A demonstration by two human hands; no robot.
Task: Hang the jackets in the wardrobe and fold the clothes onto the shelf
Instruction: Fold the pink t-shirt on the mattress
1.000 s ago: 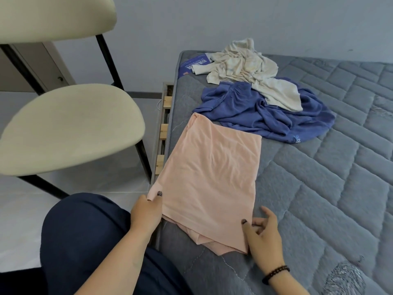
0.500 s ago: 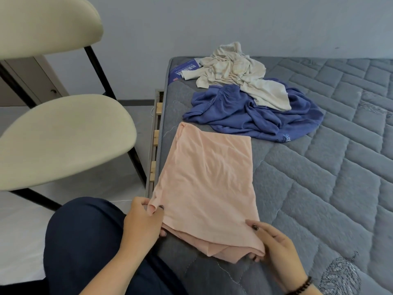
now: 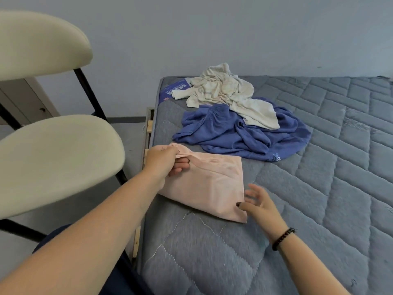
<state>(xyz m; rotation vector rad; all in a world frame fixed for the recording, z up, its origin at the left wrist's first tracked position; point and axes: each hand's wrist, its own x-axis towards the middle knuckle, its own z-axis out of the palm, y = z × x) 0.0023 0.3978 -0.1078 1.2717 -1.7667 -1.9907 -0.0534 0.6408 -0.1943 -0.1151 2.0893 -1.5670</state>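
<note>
A pink garment lies folded in half on the grey quilted mattress, near its left edge. My left hand pinches the bunched far left corner of the pink garment. With fingers spread, my right hand is open at the garment's near right corner, the thumb touching the fabric. Beyond the pink garment a crumpled blue garment lies on the mattress. A crumpled cream garment sits partly on top of it.
A cream chair with black legs stands on the floor left of the bed. A blue booklet lies at the mattress's far left corner, partly under the cream garment. A cabinet door shows behind the chair. A grey wall runs behind the bed.
The near edge of the pink garment has been folded away over the far edge, halving it. My left hand went forward with the fabric. My right hand let go and opened.
</note>
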